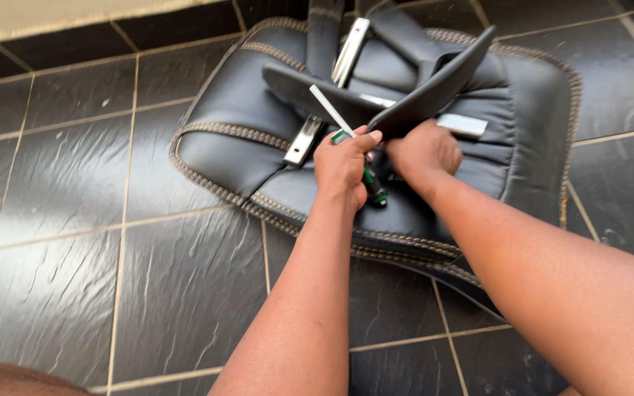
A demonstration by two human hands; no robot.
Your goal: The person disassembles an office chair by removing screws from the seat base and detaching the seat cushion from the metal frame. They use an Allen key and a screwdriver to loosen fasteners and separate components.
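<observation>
Glossy dark ribbed floor tiles (pixel 75 183) carry a padded black leatherette chair cushion (pixel 236 139) with tan stitched edging, lying flat. On it, a curved black plastic armrest (pixel 434 84) with metal brackets. The left hand (pixel 343 165) clenches a green-and-black screwdriver (pixel 370 183); the right hand (pixel 423 150) grasps the armrest's underside.

Both bare forearms reach forward from the lower edge of the view and converge near its middle. The left hand (pixel 343 165) is curled closed, knuckles up, thumb pointing towards the other hand. The right hand (pixel 423 152) is bent down at the wrist, fingers tucked under and hidden, just beside the left
</observation>
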